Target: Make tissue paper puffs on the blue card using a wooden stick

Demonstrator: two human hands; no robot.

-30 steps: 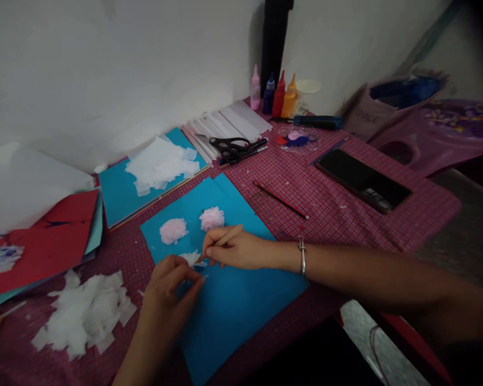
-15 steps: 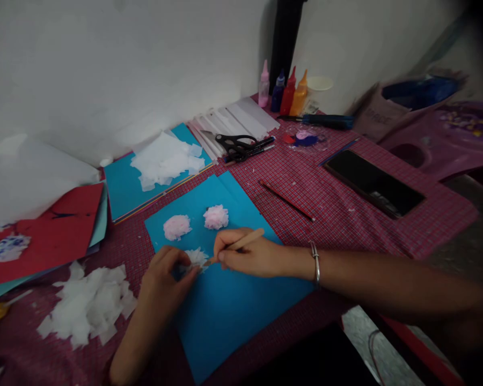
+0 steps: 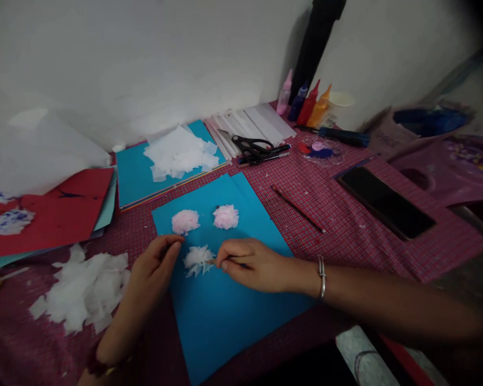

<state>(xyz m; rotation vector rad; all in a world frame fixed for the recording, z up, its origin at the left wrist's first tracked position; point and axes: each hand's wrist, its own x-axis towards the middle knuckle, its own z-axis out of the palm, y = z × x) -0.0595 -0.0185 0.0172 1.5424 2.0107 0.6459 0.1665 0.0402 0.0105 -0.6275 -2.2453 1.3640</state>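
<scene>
On the blue paper sheet [image 3: 229,321] lies a white tissue-paper cluster [image 3: 198,259] with ragged, raised petals. My right hand [image 3: 257,265] is closed around a slim wooden stick [image 3: 211,261]; its tip touches the cluster's right side, and the hand hides most of its length. Just left of the cluster, my left hand [image 3: 155,268] hovers with thumb and forefinger drawn together, apart from the tissue. Anything between those fingertips is too small to make out. Two rounded, pink-tinted tissue clusters, one at left [image 3: 185,221] and one at right [image 3: 226,216], sit above on the same sheet.
Torn tissue pieces [image 3: 86,289] are heaped at left, with another tissue pile [image 3: 181,155] on blue paper behind. Scissors [image 3: 251,145], a red pencil [image 3: 298,208], a phone [image 3: 386,201], a paint palette [image 3: 321,151] and paint bottles [image 3: 308,107] occupy the checked cloth.
My left hand has drawn away from the white tissue cluster, up and to the left, uncovering it. The stick in my right hand is still at the cluster, now lowered behind the fingers. The view shifted slightly.
</scene>
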